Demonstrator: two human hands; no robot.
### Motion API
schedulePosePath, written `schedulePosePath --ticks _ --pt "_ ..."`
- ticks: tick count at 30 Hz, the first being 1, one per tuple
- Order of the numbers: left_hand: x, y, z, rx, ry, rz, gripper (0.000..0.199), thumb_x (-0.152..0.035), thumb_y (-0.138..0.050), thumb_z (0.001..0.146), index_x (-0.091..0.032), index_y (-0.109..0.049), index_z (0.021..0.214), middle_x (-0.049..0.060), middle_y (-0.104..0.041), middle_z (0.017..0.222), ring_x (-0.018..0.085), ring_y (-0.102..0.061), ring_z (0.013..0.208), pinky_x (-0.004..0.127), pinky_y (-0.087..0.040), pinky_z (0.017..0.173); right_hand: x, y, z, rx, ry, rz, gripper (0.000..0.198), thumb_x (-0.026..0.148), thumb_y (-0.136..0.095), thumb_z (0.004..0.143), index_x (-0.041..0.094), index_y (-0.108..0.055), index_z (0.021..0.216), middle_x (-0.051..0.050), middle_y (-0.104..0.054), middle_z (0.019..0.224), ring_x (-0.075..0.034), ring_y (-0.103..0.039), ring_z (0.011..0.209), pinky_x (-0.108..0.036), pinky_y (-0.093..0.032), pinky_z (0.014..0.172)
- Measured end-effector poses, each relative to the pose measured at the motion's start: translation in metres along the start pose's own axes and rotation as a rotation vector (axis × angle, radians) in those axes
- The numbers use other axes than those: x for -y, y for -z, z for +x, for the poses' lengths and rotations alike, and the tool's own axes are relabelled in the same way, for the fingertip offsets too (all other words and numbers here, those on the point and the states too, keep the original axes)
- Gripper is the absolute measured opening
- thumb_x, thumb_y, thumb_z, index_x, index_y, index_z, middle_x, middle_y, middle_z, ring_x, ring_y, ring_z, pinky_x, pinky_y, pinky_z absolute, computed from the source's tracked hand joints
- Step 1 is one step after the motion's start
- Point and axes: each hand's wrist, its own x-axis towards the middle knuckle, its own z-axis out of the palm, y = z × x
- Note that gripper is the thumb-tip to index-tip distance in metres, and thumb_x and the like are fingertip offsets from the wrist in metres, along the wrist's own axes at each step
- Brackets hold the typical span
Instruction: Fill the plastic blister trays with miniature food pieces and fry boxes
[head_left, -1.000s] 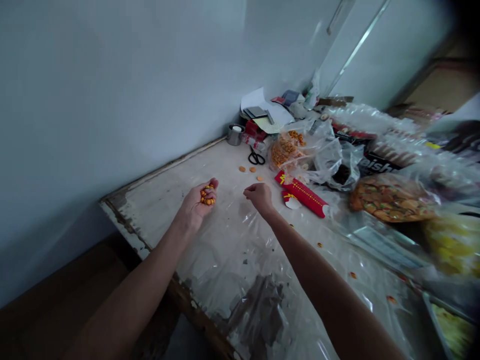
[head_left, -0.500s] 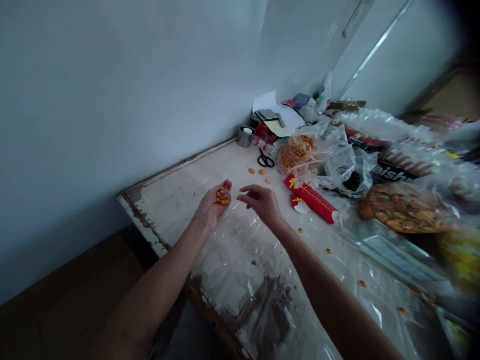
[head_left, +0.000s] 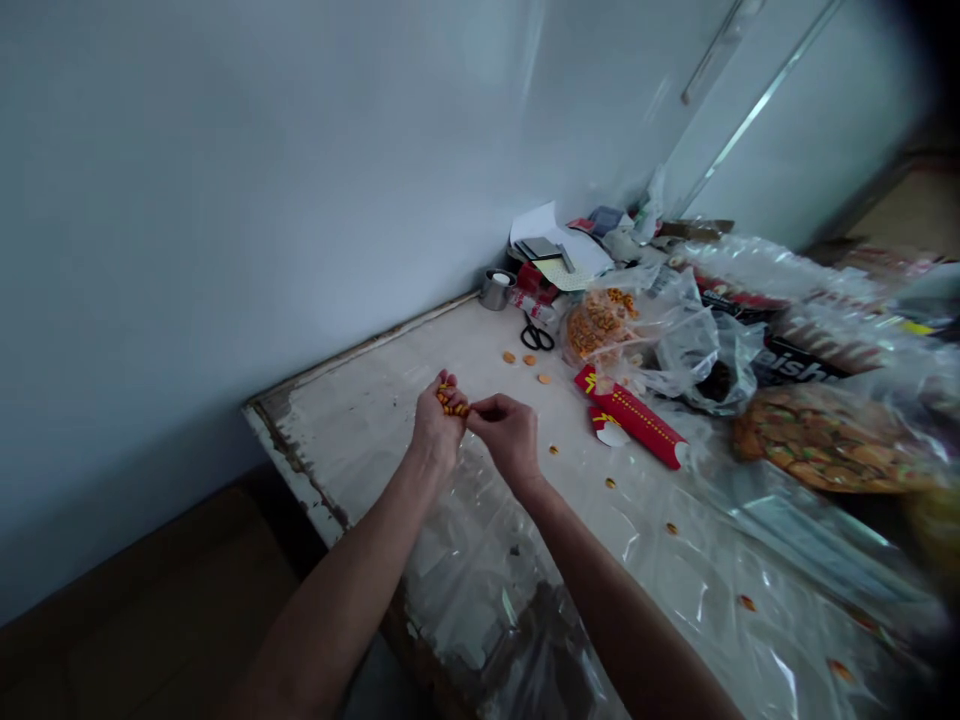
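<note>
My left hand (head_left: 437, 428) is cupped, palm up, around a small heap of orange and dark striped pieces (head_left: 452, 402), too small to name surely. Thumb and fingers of my right hand (head_left: 508, 432) are pinched together at the edge of that heap, touching a piece. On the plastic-covered table (head_left: 360, 400), single pieces like these lie in a spaced row running toward the lower right, among them one striped piece (head_left: 610, 483) and another (head_left: 672, 528). Beyond my hands lie a few flat orange discs (head_left: 529, 360).
Black-handled scissors (head_left: 537, 334) and a metal cup (head_left: 496, 290) stand near the wall. A clear bag of orange pieces (head_left: 604, 325), a red printed carton (head_left: 634, 415) and a bag of colourful round pieces (head_left: 832, 435) crowd the right side. Papers (head_left: 562, 255) are piled behind.
My right hand has moved left to meet the pieces in my left palm. One more striped piece now shows on the table near my right wrist. The view has shifted slightly.
</note>
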Motion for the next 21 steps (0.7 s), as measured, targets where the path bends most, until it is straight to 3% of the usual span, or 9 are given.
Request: schedulePosePath --ticks 4,8,13,16,21 --pt "-0.036 -0.014 0.025 0.019 0.008 -0.019 0.024 -0.004 -0.041 0.097 -0.016 -0.052 0.079 -0.003 -0.052 0.061 0.0 -0.034 0.038 0.01 -0.025 0.038 -0.02 0.009 0.05 -0.051 -0.048 0.016 0.019 0.028 -0.07 0.07 0.016 -0.079 0.081 -0.004 -0.075 0.074 -0.019 -0.068 0.067 -0.026 -0.049 0.061" --pt "-0.065 -0.016 0.044 0.035 0.001 0.008 0.024 -0.009 -0.043 0.1 -0.015 -0.057 0.081 -0.003 -0.054 0.062 0.0 -0.036 0.039 0.01 -0.026 0.037 -0.048 -0.003 0.103 0.067 -0.012 -0.183 0.011 0.021 -0.071 0.068 0.015 -0.078 0.074 -0.003 -0.074 0.068 -0.018 -0.067 0.065 -0.024 -0.046 0.06" --pt "-0.065 -0.006 0.051 0.061 0.021 0.184 0.009 -0.012 -0.06 0.094 -0.011 -0.066 0.087 0.002 -0.06 0.069 0.001 -0.041 0.041 0.011 -0.03 0.038 -0.062 -0.019 0.128 0.279 0.076 -0.498 0.009 0.014 -0.072 0.071 0.017 -0.079 0.075 -0.002 -0.074 0.07 -0.017 -0.067 0.067 -0.024 -0.044 0.062" --pt "-0.06 -0.001 0.051 0.045 -0.079 0.365 0.009 -0.012 -0.062 0.092 -0.01 -0.068 0.086 0.002 -0.06 0.07 0.0 -0.042 0.042 0.012 -0.028 0.037 -0.057 -0.019 0.132 0.416 0.163 -0.718 0.014 0.013 -0.068 0.075 0.018 -0.081 0.08 -0.004 -0.076 0.078 -0.019 -0.068 0.075 -0.025 -0.045 0.067" --pt "-0.056 0.005 0.049 -0.043 -0.177 0.529 0.016 -0.012 -0.057 0.092 -0.009 -0.066 0.079 0.001 -0.057 0.066 0.0 -0.04 0.041 0.013 -0.025 0.037 -0.046 -0.018 0.139 0.576 0.105 -0.934 0.022 0.009 -0.064 0.081 0.019 -0.082 0.089 -0.007 -0.078 0.091 -0.02 -0.07 0.085 -0.024 -0.045 0.071"
